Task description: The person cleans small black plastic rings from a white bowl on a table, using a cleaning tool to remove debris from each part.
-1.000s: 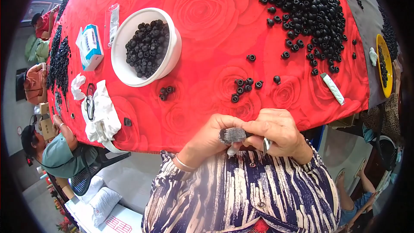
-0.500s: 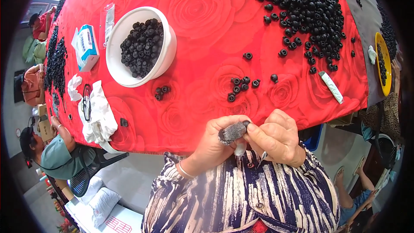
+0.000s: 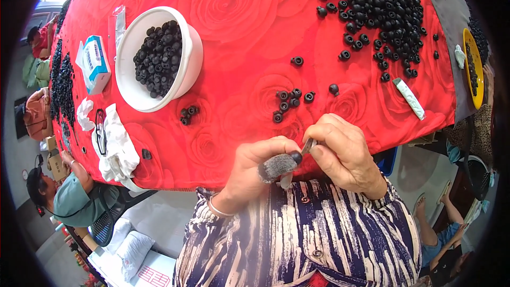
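Note:
My left hand (image 3: 249, 167) pinches a small round black part (image 3: 296, 157) between thumb and forefinger. A worn, dark grey fuzzy finger cover (image 3: 277, 167) wraps one of its fingers. Just to the right, my right hand (image 3: 348, 154) is closed on a small thin metal blade (image 3: 308, 145), whose tip points toward the black part. A pale wrapping (image 3: 287, 180) shows below the left fingers. Beyond my hands lie several loose black parts (image 3: 284, 105) with ring-shaped openings. At the far right spreads a large heap of the same parts (image 3: 385, 21).
A white bowl (image 3: 194, 58) of black parts stands left of centre on the red rose-patterned tablecloth (image 3: 228, 74). Near it are a tissue box (image 3: 95, 66), a white cloth (image 3: 118, 146) and black-framed glasses (image 3: 100, 130). A white packet (image 3: 409, 98) lies right. Other people sit around the table.
My right hand has drawn up and slightly away from the left, and the blade now shows at its fingertips. The left hand still holds the black part. The view has shifted slightly.

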### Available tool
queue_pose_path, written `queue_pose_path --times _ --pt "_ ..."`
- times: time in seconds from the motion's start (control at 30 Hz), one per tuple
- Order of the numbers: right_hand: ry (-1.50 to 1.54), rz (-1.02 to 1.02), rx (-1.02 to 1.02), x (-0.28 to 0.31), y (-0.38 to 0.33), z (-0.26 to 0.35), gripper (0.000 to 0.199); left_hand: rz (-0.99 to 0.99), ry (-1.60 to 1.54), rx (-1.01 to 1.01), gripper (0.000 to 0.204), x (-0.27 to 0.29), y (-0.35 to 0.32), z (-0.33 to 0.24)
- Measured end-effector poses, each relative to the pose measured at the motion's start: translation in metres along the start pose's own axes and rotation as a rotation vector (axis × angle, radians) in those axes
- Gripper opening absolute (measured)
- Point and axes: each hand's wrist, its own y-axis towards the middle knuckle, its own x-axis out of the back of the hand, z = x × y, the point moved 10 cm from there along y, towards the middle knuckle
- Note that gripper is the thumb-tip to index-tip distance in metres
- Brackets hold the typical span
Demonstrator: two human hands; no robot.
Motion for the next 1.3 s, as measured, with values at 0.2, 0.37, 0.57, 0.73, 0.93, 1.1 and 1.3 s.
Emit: queue_pose_path --times 0.2,0.37,0.57,0.73,0.93,1.1,1.3 --pt "-0.016 0.008 0.002 -0.003 0.002 -0.003 0.014 0.025 0.029 0.028 0.015 0.002 0.001 0.005" --pt "-0.015 0.028 -0.011 -0.005 0.002 -0.007 0.014 0.021 -0.011 0.065 0.016 0.002 0.001 0.009" --pt "0.011 0.043 -0.014 -0.006 0.003 -0.01 0.014 0.022 -0.014 0.069 0.017 0.004 0.003 0.009" --pt "0.007 0.049 -0.014 -0.007 0.005 -0.011 0.014 0.024 -0.054 0.067 0.018 0.006 0.004 0.01" --pt "-0.005 0.092 0.002 -0.01 0.005 -0.012 0.014 0.009 -0.069 0.076 0.019 0.007 0.006 0.011" --pt "0.011 0.017 -0.027 -0.006 0.005 -0.017 0.014 0.021 -0.08 0.083 0.018 0.008 0.006 0.012" --pt "-0.022 0.041 -0.014 -0.007 0.008 -0.014 0.013 -0.006 -0.083 0.085 0.017 0.009 0.007 0.011"
